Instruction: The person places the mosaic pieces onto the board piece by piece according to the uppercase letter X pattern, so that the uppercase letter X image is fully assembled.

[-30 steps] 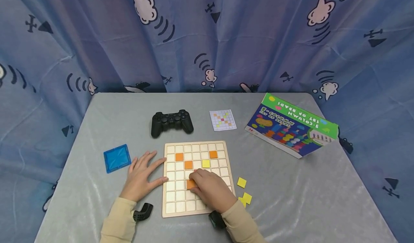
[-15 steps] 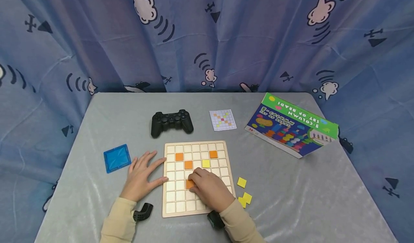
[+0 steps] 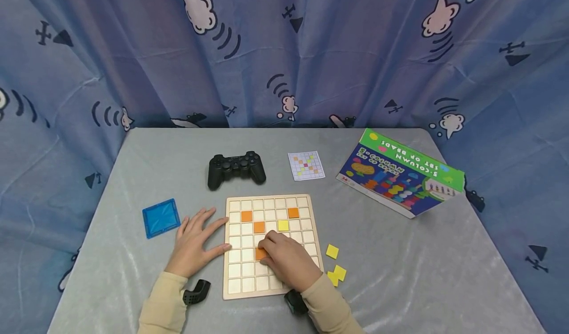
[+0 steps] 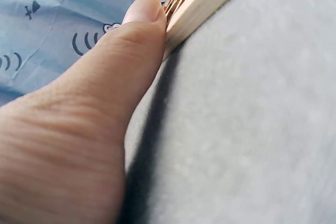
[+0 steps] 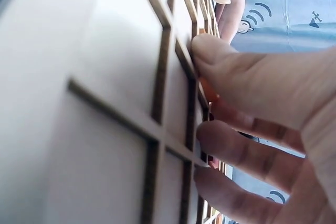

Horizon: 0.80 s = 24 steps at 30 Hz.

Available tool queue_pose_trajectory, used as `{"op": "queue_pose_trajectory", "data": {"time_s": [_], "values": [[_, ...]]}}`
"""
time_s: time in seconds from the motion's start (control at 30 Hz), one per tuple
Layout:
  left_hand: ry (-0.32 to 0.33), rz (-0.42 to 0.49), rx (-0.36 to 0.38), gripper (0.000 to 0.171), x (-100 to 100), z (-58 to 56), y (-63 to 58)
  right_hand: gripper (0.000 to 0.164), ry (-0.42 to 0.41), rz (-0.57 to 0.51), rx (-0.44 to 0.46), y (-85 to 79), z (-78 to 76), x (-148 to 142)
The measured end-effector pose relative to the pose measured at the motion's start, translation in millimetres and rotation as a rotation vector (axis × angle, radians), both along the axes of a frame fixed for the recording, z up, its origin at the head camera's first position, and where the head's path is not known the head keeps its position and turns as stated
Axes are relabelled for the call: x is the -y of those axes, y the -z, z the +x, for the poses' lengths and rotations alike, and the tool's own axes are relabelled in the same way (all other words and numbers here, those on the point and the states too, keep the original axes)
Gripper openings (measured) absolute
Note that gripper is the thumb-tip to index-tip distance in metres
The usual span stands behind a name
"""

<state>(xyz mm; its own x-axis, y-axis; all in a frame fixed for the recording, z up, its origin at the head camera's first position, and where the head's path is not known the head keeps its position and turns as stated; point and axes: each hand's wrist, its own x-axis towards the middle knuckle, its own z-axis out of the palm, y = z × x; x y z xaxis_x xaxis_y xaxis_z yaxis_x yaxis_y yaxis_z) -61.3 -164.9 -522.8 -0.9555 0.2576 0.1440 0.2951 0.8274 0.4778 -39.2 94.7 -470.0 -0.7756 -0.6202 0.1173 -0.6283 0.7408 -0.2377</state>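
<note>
- Your R hand point(image 3: 289, 260) has its fingers curled in, grasping the orange tile point(image 3: 259, 255) btwn thumb + index.
- Tile's loc.: on the wooden board point(image 3: 235, 284), third col. from your L, fifth row from the far edge, partly hidden by those fingers. Can't tell if it's fully flat in its cell.
- Your L hand point(image 3: 191, 245) has its fingers spread + released, nothing grasped; thumb and index touch the board's L edge.
- Handling, best guess: tile's v. light, thin, stiff, prob. smooth, so it could slip or tip if pinched off-centre. Unlikely to break. Take it by two opp. edges w/ thumb + index tips, keep it level, press at the middle.
- Board looks stiff, prob. light enough to skid on the bench point(image 3: 400, 274); hold it by the outer rim, clear of the cells.
- Loose yellow tiles point(image 3: 332, 251) lie on the bench just R of the board. Flat ones are prob. fiddly: pin w/ a fingertip, tilt, take by the edges.
- Pattern card point(image 3: 306, 165) lies beyond the board; prob. bends easily, so a corner hold's best.
</note>
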Motion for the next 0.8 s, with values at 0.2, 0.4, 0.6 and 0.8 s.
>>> {"op": "queue_pose_trajectory", "data": {"time_s": [0.2, 0.4, 0.6, 0.8], "values": [[-0.002, -0.009, 0.003, 0.067, -0.6, 0.1, 0.0, 0.024, -0.003, -0.01, 0.007, 1.2, 0.2, -0.6], [-0.004, -0.006, -0.002, 0.067, -0.9, 0.3, -0.2, 0.024, -0.008, -0.018, -0.007, 0.8, -0.5, -0.8], [-0.003, -0.005, -0.004, 0.067, -0.9, 0.5, 0.0, 0.022, -0.003, -0.017, -0.011, 2.1, -1.2, 0.1], [-0.003, -0.005, -0.002, 0.067, -0.5, 0.2, 0.3, 0.023, 0.004, -0.019, -0.011, 1.2, -0.5, -0.2]]}}
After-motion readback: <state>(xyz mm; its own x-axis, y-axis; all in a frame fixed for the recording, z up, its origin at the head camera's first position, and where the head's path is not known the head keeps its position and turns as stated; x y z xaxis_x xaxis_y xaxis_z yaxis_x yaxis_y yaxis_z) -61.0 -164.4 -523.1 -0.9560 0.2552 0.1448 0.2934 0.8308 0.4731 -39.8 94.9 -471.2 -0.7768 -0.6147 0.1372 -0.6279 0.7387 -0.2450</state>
